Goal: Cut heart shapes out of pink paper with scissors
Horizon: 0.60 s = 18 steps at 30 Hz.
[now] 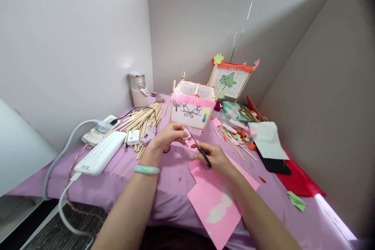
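Observation:
Between the fingers of my left hand [172, 134] is a small pale pink piece of paper [186, 134]. My right hand [215, 158] grips a pair of scissors [202, 151] with dark handles, its blades pointing up and left against the paper's edge. Small pink scraps [191, 144] lie just below the blades. Under my right forearm rests a large pink sheet [211, 207] with pale patches. Right behind my hands stands a stick-framed paper lantern [191, 110], with pink fringe and drawings on its front panel.
A second lantern [230, 80] with orange fringe leans at the back right. Wooden sticks [143, 121], a power bank [100, 152] with cables and a glass bottle [138, 88] are on the left. Right lie paper scraps [238, 136], a tape roll [250, 114] and a black phone-like slab [274, 165].

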### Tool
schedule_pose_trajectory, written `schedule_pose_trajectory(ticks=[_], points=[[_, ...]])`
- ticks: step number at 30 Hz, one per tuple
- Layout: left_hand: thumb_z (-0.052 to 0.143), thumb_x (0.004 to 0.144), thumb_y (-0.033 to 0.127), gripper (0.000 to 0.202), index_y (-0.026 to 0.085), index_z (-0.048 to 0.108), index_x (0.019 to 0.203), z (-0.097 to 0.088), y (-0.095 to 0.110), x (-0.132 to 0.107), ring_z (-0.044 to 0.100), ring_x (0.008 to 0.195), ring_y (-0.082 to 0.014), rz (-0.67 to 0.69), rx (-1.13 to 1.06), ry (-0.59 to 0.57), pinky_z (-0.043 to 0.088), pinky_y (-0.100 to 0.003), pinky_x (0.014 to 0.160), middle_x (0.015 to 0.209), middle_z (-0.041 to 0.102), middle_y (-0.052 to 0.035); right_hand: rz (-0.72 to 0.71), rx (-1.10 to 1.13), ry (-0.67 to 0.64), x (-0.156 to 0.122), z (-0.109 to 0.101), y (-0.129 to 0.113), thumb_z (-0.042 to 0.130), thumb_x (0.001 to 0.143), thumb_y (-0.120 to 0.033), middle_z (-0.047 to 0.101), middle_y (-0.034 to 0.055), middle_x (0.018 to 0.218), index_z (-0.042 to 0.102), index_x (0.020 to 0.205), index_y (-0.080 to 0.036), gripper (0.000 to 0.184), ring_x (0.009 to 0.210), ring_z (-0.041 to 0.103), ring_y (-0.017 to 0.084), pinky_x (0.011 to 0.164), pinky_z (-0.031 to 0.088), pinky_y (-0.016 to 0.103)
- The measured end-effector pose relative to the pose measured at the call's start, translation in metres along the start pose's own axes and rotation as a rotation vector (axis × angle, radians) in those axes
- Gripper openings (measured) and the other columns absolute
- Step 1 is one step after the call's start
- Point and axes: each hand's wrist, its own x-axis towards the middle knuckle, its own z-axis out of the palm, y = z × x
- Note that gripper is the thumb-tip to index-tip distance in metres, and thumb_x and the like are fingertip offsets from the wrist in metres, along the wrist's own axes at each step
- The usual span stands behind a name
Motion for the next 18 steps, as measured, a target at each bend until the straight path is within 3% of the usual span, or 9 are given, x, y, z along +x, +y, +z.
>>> schedule_pose_trajectory(ticks=[4,8,13,18], points=[[0.073,0.064,0.021,0.014,0.013,0.062,0.065,0.0,0.0,0.0,0.06,0.057,-0.0105,0.006,-0.027,0.005,0.051,-0.026,0.063,0.066,0.064,-0.0019,0.004,0.036,0.009,0.001,0.0,0.004,0.07,0.074,-0.046,0.041,-0.0069,0.055,0.065,0.102,-0.017,0.041,0.046,0.038,0.008,0.046,0.03,0.022],[0.077,0.064,0.024,0.017,0.013,0.063,0.068,0.0,-0.001,-0.001,0.06,0.056,-0.0102,0.012,-0.043,0.009,0.051,-0.026,0.063,0.067,0.064,-0.0015,0.011,0.079,0.155,0.005,-0.001,0.009,0.071,0.073,-0.046,0.047,-0.0055,0.059,0.064,0.104,-0.016,0.044,0.05,0.041,0.009,0.048,0.033,0.023],[0.078,0.065,0.029,0.02,0.013,0.067,0.071,0.003,0.0,-0.003,0.06,0.057,-0.0103,0.014,-0.008,-0.007,0.05,-0.025,0.064,0.071,0.067,-0.004,-0.093,-0.071,0.285,0.009,-0.004,0.01,0.073,0.07,-0.041,0.056,-0.0014,0.075,0.059,0.115,-0.019,0.051,0.066,0.05,0.014,0.064,0.043,0.028],[0.079,0.064,0.031,0.023,0.012,0.068,0.072,0.004,-0.001,-0.001,0.058,0.055,-0.0096,0.007,-0.009,0.033,0.049,-0.025,0.063,0.066,0.064,-0.0021,-0.163,-0.184,0.337,0.01,-0.006,0.009,0.072,0.071,-0.037,0.06,0.0034,0.097,0.053,0.125,-0.022,0.06,0.086,0.055,0.019,0.079,0.045,0.033]])
